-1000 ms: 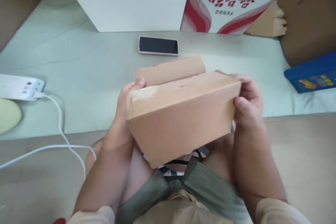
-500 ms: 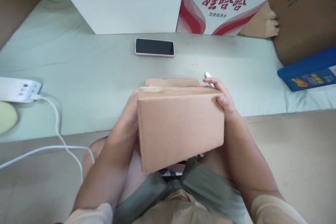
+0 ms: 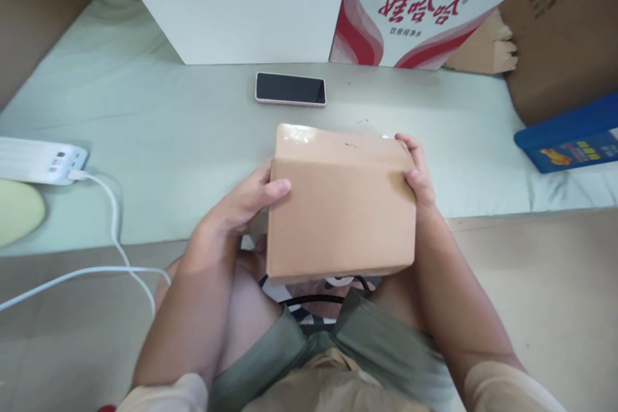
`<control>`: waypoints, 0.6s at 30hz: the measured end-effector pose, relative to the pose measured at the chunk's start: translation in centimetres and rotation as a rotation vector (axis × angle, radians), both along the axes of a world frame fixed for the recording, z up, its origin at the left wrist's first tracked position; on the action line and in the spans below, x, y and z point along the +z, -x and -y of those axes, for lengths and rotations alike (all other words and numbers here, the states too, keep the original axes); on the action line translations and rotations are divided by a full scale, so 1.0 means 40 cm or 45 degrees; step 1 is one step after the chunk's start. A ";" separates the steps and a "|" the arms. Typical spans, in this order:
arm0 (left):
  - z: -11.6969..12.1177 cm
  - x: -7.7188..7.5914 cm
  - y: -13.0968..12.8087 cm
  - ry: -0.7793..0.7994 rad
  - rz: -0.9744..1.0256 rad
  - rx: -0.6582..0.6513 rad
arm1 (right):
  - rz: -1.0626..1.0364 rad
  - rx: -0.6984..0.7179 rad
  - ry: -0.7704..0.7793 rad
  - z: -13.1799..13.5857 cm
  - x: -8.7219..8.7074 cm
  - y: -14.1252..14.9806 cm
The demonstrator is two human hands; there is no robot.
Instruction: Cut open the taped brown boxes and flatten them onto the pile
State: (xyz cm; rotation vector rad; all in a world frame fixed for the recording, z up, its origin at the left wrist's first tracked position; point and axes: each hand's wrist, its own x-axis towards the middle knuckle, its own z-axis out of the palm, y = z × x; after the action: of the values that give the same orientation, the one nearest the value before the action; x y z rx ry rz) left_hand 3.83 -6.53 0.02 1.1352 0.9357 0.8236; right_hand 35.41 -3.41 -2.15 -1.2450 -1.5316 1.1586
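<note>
A brown cardboard box [image 3: 338, 219] is held up over my lap, at the front edge of the bed-like surface. My left hand [image 3: 248, 196] grips its left side, thumb lying on the near face and the other fingers hidden behind. On the right side, my right hand [image 3: 419, 174] clasps the upper corner, its thumb on the near face and a finger over the top edge. Shiny clear tape [image 3: 298, 134] shows on the flap at the upper left. A small white bit of something [image 3: 385, 136] peeks out behind the box near my right fingers.
A phone [image 3: 290, 89] lies on the pale green cover [image 3: 159, 135]. Behind it stand a white box [image 3: 241, 13] and a red-and-white printed carton [image 3: 415, 19]. On the left is a white power bank [image 3: 46, 161] with a cable [image 3: 113, 206]; at right, a blue package [image 3: 570, 132].
The box has tilted, so its taped top flap now lies more in view. My left hand has shifted, bringing its thumb onto the near face. The white object behind is now mostly covered.
</note>
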 end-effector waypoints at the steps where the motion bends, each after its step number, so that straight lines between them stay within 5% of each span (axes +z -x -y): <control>1: -0.001 0.005 0.017 0.061 -0.012 -0.088 | 0.024 0.021 -0.017 0.001 0.000 -0.001; 5: -0.007 0.015 0.062 0.024 -0.016 -0.495 | -0.071 0.108 0.017 0.005 -0.002 -0.004; 8: -0.007 0.011 0.068 0.006 -0.024 -0.594 | -0.164 0.107 0.017 0.004 -0.005 -0.003; 15: 0.005 0.013 0.053 0.079 -0.042 -0.478 | -0.339 -0.062 -0.122 -0.009 -0.012 0.001; 18: 0.004 0.004 0.037 0.026 0.024 -0.214 | -0.352 -0.213 -0.205 -0.016 -0.022 -0.001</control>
State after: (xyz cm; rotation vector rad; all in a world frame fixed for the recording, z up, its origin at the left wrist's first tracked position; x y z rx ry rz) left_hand 2.34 -6.68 0.18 1.1696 0.8192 0.6861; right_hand 35.46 -2.76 -3.01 -1.0369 -1.2643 1.0289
